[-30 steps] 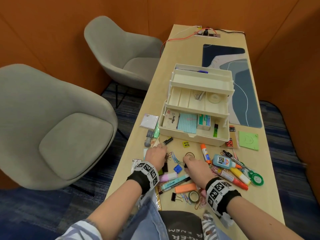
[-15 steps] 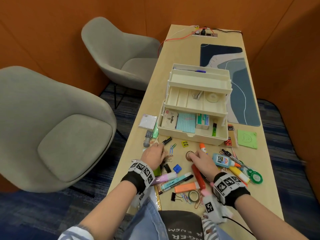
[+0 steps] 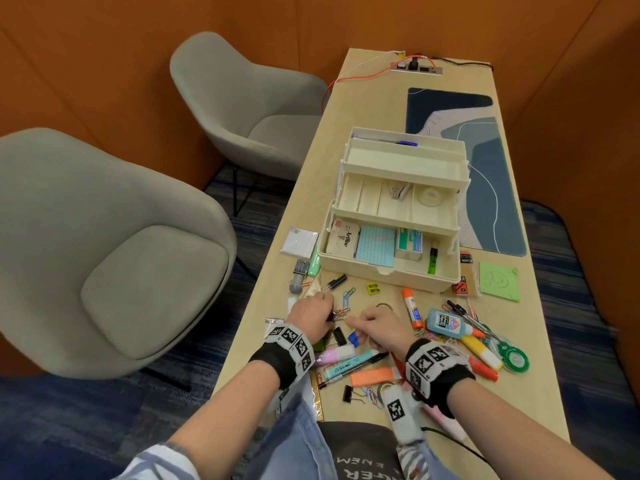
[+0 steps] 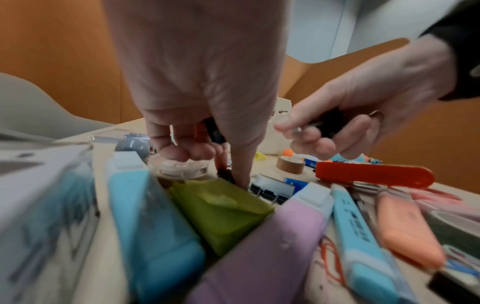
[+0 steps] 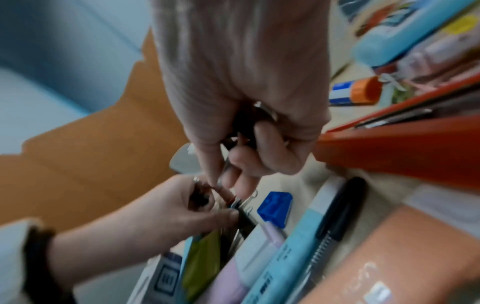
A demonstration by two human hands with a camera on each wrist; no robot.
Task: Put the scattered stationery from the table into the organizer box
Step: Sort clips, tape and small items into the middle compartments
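Both hands worked the clutter together, the left hand [image 3: 311, 315] pinching small clips off the desk [image 3: 540, 382], the right hand [image 3: 379, 327] curled round a black binder clip, gathering a batch for the organizer box [image 3: 388, 271] just beyond.

Head view high above the table [image 3: 346, 133]; both wrist views close, somewhat blurred, sharing the clutter.

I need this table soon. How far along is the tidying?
Early. The organizer box holds cards, a tape roll and a stapler. Both hands, left hand and right hand, are gathering binder clips. Glue, highlighters and scissors remain scattered.
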